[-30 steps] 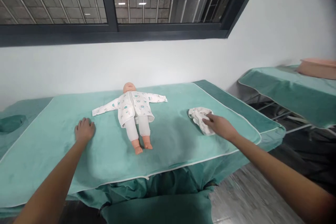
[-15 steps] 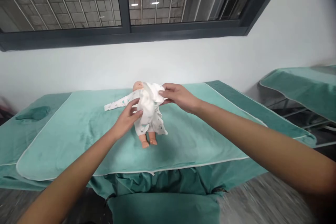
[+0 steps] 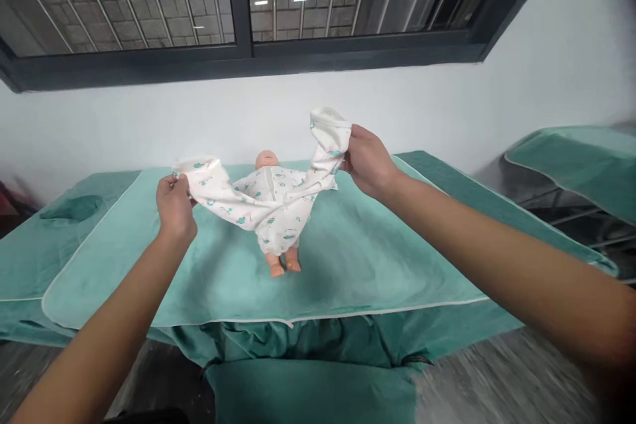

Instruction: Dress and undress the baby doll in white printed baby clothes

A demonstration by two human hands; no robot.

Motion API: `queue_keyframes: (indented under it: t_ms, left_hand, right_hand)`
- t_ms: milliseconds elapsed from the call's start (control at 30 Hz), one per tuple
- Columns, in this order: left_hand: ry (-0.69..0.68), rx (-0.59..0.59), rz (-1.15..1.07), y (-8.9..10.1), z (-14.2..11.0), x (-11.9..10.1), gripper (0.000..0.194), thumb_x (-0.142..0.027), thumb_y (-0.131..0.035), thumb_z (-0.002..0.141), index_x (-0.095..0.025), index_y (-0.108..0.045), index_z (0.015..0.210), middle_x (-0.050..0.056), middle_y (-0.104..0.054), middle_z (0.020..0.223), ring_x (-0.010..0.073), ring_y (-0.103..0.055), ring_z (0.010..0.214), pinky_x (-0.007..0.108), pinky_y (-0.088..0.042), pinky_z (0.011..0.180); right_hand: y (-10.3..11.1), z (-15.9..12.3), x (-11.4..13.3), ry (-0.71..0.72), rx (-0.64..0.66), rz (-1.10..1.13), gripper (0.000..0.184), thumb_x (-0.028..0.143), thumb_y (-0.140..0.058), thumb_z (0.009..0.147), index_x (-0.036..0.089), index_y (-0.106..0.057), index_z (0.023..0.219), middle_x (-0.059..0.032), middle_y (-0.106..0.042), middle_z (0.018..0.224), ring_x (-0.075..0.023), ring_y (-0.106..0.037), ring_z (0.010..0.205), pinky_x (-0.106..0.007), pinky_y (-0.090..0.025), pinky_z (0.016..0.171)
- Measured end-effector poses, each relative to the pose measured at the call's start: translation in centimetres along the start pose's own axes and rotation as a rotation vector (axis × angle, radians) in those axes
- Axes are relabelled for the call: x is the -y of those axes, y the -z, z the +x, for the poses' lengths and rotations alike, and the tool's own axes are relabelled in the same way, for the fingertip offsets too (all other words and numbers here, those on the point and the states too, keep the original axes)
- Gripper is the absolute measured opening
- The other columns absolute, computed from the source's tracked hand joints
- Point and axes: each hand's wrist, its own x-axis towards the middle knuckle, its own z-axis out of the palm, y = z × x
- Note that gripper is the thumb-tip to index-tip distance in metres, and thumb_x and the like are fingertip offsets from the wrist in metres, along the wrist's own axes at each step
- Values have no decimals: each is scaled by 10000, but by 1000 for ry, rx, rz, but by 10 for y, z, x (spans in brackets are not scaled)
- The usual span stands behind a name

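A baby doll [image 3: 267, 160] lies on its back on a teal towel [image 3: 348, 258] spread over a table. Its head and bare feet [image 3: 282, 264] show. A white printed baby garment [image 3: 271, 202] is stretched over its body. My left hand [image 3: 173, 202] is closed on the garment's left end, just above the towel. My right hand [image 3: 365, 160] is closed on the right end and lifts it higher, above the doll. The doll's body is mostly hidden under the cloth.
The table stands against a white wall under a barred window. A folded teal cloth [image 3: 72, 207] lies at the far left. A second teal-covered table [image 3: 576, 165] stands at the right, with a floor gap between. A teal seat or cushion [image 3: 308, 387] sits below the front edge.
My right hand took the white garment from the towel's right side and brought it over the doll. Both hands then pulled apart and spread it wide above the doll.
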Motion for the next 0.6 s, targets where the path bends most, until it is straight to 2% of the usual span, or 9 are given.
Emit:
queue_keyframes:
  t_ms: [100,167,267,367,433,467,500,600]
  left_hand:
    - [85,34,11,2,2,-1,239,-329,-677,800,-214,-490,895,-9,-650,853,122,-635,721,256,-534,687]
    - [88,134,43,-3,-5,-2,246,-342,-684,798,-210,-504,899,9,-669,888,150,-670,768,307,-566,733]
    - [8,450,140,-15,-28,0,361,-369,-698,817,-226,-563,1120,76,-704,1142,237,-704,1040,417,-577,896]
    - [-170,845,374,-20,-62,15,615,-428,-666,876,-260,-467,1433,136,-541,1505,308,-522,1397,499,-448,1133]
    - [-311,1032,592,-17,-84,36,813,-410,-732,835,-260,-367,1545,149,-422,1608,349,-416,1480,509,-379,1196]
    - [-378,1053,694,-14,-93,49,919,-385,-775,798,-259,-310,1580,160,-422,1604,369,-430,1466,520,-394,1181]
    - [-426,1000,791,-11,-100,62,949,-348,-770,803,-262,-263,1601,168,-445,1583,377,-472,1429,528,-432,1137]
    - [-468,879,1034,-3,-108,96,837,-211,-629,891,-252,-217,1619,167,-542,1487,342,-625,1246,484,-520,991]
  right_hand:
    - [1,1,-9,-142,58,136,241,262,-752,797,223,-516,765,18,-590,690,-156,-607,677,-315,-585,670]
    - [-10,-4,-10,-168,116,228,232,252,-736,814,226,-510,765,7,-605,707,-174,-632,708,-343,-607,704]
    - [-39,-15,1,-101,193,323,232,270,-725,846,227,-507,776,-2,-614,752,-191,-658,787,-353,-610,747]
    - [-69,-17,16,12,220,343,242,324,-703,896,228,-502,801,-1,-594,792,-185,-658,849,-333,-594,768]
    - [-83,-9,19,64,215,317,271,383,-686,920,229,-490,814,2,-568,803,-178,-649,859,-322,-580,764]
    - [-89,-1,16,81,206,293,290,414,-685,920,231,-483,822,3,-560,808,-179,-645,864,-322,-576,764]
    - [-92,8,11,92,191,260,303,440,-684,918,233,-479,835,2,-558,819,-184,-643,874,-328,-573,770]
    - [-95,37,-18,118,117,62,226,421,-630,936,237,-498,938,-23,-603,927,-217,-642,983,-381,-563,864]
